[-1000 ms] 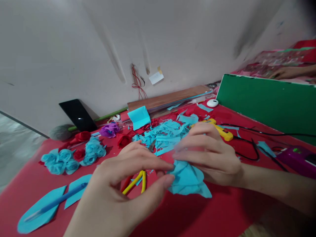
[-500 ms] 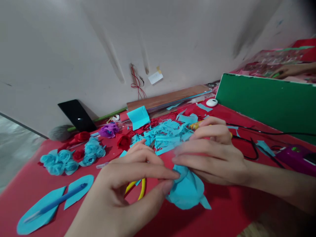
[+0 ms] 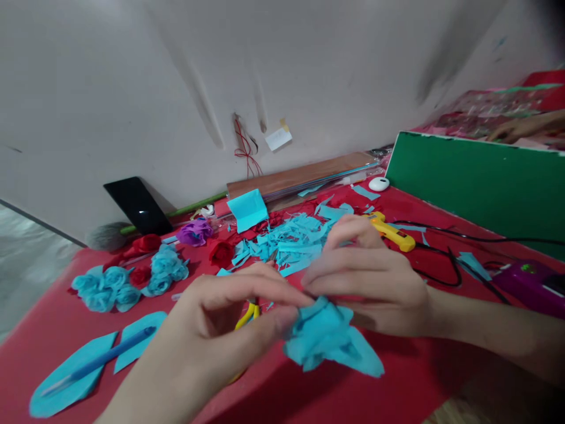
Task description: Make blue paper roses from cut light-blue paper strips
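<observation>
A folded, layered piece of blue paper [image 3: 324, 335] is held up above the red table [image 3: 397, 383]. My left hand [image 3: 233, 324] pinches its upper left edge between thumb and index finger. From the right, my right hand [image 3: 371, 282] bends its fingers around the top of the paper; its fingertips are blurred and partly hidden. Yellow-handled scissors [image 3: 255, 310] lie behind my left hand, which covers much of them. Beyond my right hand rests a yellow glue gun [image 3: 397, 237]. A heap of blue paper scraps [image 3: 295, 238] lies behind both hands.
At left are blue paper roses [image 3: 115, 288], cut blue paper with a pen [image 3: 110, 356], a purple flower [image 3: 195, 231] and a leaning black phone [image 3: 138, 205]. A green board [image 3: 477, 182] and a purple device [image 3: 529, 285] stand at right. Another person's hand [image 3: 516, 126] shows beyond the board.
The blue paper has turned in my fingers, showing more layers and a point toward the lower right. My right hand has shifted slightly left, uncovering the glue gun.
</observation>
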A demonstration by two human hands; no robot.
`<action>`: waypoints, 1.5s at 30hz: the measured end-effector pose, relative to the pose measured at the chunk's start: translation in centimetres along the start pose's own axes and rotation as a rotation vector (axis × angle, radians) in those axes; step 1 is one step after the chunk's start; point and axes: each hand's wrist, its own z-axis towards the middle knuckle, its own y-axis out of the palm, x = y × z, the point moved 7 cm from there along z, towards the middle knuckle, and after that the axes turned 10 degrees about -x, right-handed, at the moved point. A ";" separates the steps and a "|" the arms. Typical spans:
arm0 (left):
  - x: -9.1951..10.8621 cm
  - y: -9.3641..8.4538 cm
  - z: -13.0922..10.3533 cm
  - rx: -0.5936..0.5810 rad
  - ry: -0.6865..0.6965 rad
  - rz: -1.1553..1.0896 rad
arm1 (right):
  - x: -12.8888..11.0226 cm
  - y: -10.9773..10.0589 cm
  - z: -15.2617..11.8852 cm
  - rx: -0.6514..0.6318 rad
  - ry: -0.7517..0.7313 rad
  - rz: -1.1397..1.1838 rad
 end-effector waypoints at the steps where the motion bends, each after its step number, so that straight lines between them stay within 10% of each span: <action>1: -0.4 -0.4 -0.1 0.039 -0.026 -0.014 | 0.6 0.3 0.0 0.004 0.051 0.143; 9: -1.2 -3.0 0.0 0.337 -0.084 0.002 | 4.9 2.9 -1.4 0.026 0.421 0.704; 26: -1.5 1.1 1.6 0.126 0.023 0.183 | 4.8 5.7 -2.7 0.188 0.886 1.493; 37: -3.1 1.9 1.2 0.087 -0.097 -0.111 | 3.2 5.6 -1.5 0.054 0.586 1.661; 45: -4.2 2.8 1.2 -0.012 -0.060 -0.322 | 3.7 5.7 -1.7 0.059 0.659 1.534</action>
